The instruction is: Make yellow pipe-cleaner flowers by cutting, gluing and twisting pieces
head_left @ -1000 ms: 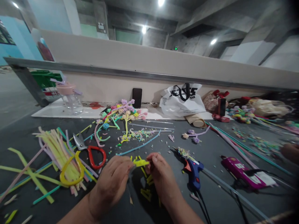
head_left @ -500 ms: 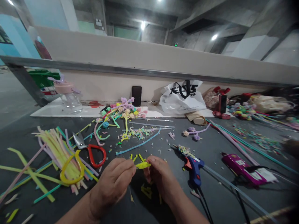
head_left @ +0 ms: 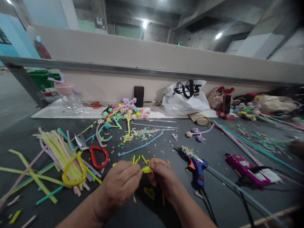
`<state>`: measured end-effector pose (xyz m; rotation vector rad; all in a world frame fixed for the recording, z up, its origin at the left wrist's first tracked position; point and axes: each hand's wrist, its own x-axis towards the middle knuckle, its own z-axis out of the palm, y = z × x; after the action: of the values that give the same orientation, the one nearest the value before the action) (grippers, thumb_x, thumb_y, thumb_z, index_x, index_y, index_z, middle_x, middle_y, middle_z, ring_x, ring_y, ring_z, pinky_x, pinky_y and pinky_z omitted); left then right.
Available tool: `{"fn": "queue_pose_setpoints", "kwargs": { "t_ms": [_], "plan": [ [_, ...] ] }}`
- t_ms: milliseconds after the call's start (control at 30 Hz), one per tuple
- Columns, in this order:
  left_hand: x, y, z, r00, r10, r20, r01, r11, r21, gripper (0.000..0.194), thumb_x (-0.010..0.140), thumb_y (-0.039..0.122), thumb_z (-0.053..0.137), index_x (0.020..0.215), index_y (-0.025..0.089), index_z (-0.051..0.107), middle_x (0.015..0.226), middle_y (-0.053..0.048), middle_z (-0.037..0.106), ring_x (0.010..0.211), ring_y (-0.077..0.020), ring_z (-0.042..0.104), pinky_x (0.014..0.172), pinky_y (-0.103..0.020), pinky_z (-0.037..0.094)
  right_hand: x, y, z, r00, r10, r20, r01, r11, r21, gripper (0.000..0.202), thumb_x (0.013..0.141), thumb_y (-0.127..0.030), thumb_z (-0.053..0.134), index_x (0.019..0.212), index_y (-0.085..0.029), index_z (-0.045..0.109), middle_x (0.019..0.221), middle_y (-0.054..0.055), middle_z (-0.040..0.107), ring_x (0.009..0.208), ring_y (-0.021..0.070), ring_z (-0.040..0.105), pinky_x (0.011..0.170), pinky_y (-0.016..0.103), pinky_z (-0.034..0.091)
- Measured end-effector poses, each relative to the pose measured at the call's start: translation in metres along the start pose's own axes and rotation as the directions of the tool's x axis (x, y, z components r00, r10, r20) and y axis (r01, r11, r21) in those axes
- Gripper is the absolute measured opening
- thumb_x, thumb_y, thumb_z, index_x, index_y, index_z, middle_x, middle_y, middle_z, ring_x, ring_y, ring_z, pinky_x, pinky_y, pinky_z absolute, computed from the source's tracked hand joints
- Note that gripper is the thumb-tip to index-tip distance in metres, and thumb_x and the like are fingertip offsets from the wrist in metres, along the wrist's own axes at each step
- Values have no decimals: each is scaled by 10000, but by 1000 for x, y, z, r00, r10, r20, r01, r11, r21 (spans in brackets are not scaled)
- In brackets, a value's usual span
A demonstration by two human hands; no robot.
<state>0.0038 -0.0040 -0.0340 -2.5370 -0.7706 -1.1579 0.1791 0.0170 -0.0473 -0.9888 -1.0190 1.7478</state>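
Observation:
Between both hands is a short piece of yellow pipe cleaner [head_left: 146, 169]. My left hand [head_left: 122, 182] is closed on its left end, and my right hand [head_left: 162, 177] pinches the right end with thumb and finger. The fingers hide much of the piece. Just beyond the hands lie several short yellow cut pieces [head_left: 143, 159]. Under my right hand a bent yellow piece [head_left: 149, 192] lies on the dark tabletop [head_left: 106, 210]. Scissors [head_left: 98, 157] with one red and one yellow handle loop rest to the left, over a bundle of pastel pipe cleaners [head_left: 58, 150].
A blue glue gun [head_left: 198, 172] with a cable lies to the right, a purple device [head_left: 249, 169] beyond it. Fuzzy flowers [head_left: 128, 109], a dark phone [head_left: 139, 96], a white bag [head_left: 186, 98] and a clear cup [head_left: 71, 101] stand at the back. Someone's hand [head_left: 296, 147] shows at the right edge.
My left hand has moved slightly right, closer to my right hand, so less of the yellow piece shows between them. The camera view has shifted a little; the tools look unmoved.

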Motion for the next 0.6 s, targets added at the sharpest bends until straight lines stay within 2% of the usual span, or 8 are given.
{"fn": "queue_pose_setpoints", "kwargs": {
  "t_ms": [133, 233, 300, 333, 400, 467, 533, 600],
  "plan": [
    [0, -1, 1, 994, -99, 40, 100, 994, -36, 178, 804, 118, 490, 968, 129, 556, 887, -93, 653, 814, -173, 571, 729, -307, 474, -1, -2, 0, 997, -39, -62, 34, 996, -85, 175, 672, -290, 556, 561, -164, 506, 401, -59, 440, 366, 69, 353, 381, 193, 255],
    [0, -2, 0, 984, -158, 87, 161, 987, -28, 278, 795, 256, 545, 1038, 122, 521, 930, -112, 646, 871, -206, 573, 761, -332, 459, -6, -12, 2, 993, -77, -89, 51, 963, -265, 178, 677, -294, 538, 554, -173, 494, 405, -63, 428, 381, 72, 355, 400, 197, 260],
    [1, -2, -1, 975, -176, 137, 183, 982, -43, 276, 818, 302, 504, 1041, 139, 518, 911, -103, 645, 834, -204, 575, 734, -328, 454, -11, -23, 4, 979, -160, -123, 85, 881, -465, 153, 674, -267, 532, 553, -178, 503, 422, -61, 418, 403, 79, 360, 411, 203, 258],
    [2, -2, -2, 969, -187, 163, 197, 979, -48, 239, 832, 288, 476, 1023, 154, 528, 878, -89, 646, 793, -194, 574, 708, -318, 450, -15, -29, 6, 966, -226, -125, 114, 808, -578, 136, 674, -240, 530, 552, -181, 513, 439, -56, 422, 422, 86, 372, 422, 208, 263],
    [2, -1, -3, 958, -216, 188, 228, 973, -42, 159, 841, 223, 441, 942, 176, 555, 777, -57, 635, 700, -173, 555, 647, -296, 433, -24, -40, 8, 937, -344, -66, 172, 615, -770, 119, 681, -195, 528, 563, -188, 542, 482, -40, 459, 474, 107, 421, 457, 223, 291],
    [2, 1, -2, 953, -246, 179, 258, 965, -44, 131, 827, 163, 438, 863, 181, 562, 703, -38, 612, 649, -165, 530, 607, -284, 411, -33, -49, 9, 933, -359, 37, 208, 450, -868, 123, 711, -195, 529, 598, -196, 578, 531, -21, 522, 524, 132, 481, 495, 244, 332],
    [0, 4, -1, 953, -261, 156, 274, 959, -74, 127, 811, 126, 448, 850, 180, 556, 710, -35, 610, 656, -167, 523, 613, -288, 401, -41, -56, 6, 946, -312, 94, 221, 403, -888, 105, 750, -247, 536, 754, -212, 634, 612, -1, 593, 573, 158, 535, 528, 265, 377],
    [-1, 6, -1, 953, -274, 129, 289, 949, -122, 142, 805, 113, 453, 872, 187, 554, 747, -36, 620, 685, -171, 528, 641, -295, 399, -48, -59, 0, 944, -321, 80, 224, 444, -868, 242, 770, -310, 541, 984, -231, 620, 753, 28, 646, 645, 181, 576, 579, 291, 422]
  ]
}}
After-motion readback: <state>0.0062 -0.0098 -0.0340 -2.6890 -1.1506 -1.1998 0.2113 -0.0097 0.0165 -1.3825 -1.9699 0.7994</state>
